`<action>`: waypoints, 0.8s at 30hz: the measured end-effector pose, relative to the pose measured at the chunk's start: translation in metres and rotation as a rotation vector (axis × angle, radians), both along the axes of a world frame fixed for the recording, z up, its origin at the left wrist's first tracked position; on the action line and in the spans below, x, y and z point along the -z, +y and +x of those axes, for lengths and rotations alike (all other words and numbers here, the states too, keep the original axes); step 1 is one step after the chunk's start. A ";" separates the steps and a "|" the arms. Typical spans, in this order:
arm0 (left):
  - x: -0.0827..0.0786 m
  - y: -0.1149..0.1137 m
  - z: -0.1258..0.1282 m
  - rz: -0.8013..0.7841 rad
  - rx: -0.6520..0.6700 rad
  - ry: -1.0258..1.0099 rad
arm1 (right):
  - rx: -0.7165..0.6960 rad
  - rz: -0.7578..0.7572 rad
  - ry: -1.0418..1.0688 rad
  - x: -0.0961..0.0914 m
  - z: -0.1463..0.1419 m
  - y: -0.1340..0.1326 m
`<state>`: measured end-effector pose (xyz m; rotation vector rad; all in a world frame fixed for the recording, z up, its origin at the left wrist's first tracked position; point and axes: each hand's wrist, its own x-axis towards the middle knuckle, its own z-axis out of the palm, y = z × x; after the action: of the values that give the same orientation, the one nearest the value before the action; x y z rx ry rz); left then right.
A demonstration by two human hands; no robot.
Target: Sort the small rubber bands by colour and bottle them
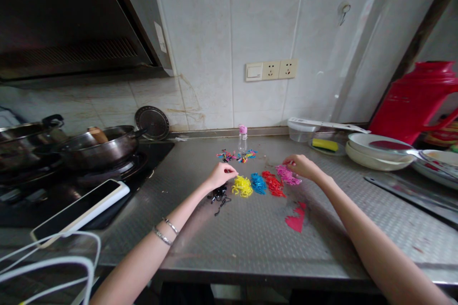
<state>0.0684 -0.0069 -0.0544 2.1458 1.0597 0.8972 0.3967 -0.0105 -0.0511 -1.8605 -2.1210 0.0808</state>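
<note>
Small coloured rubber bands lie sorted on the metal counter in piles of black (220,193), yellow (242,186), blue (258,184), red (274,184) and pink (289,175). My left hand (221,175) hovers over the gap between the black and yellow piles, its fingertips pinched together; whatever they hold is too small to make out. At the back edge of the pink pile, my right hand (302,166) has its fingers closed, and their contents cannot be made out. Behind the piles are mixed bands (227,155) beside a clear bottle (242,140) with a pink cap.
A torn red piece (296,218) lies in front of the red pile. Pans (100,145) sit on the stove at left, near a white device (80,212) with cables. Bowls (375,152), a yellow sponge (325,145), a knife (411,198) and a red thermos (411,100) stand right.
</note>
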 end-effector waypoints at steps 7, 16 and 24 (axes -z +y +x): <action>-0.005 0.006 -0.005 -0.018 -0.022 -0.107 | 0.008 0.083 0.031 0.002 0.001 0.001; -0.020 0.021 -0.031 -0.118 -0.291 -0.318 | -0.149 0.167 0.127 -0.008 -0.032 0.023; -0.018 0.022 -0.040 -0.174 -0.334 -0.387 | -0.252 0.053 0.020 -0.011 -0.109 0.057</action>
<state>0.0279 0.0155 -0.0367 1.5926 1.2560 1.2618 0.2874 0.0469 -0.0400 -1.5481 -2.3098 0.0983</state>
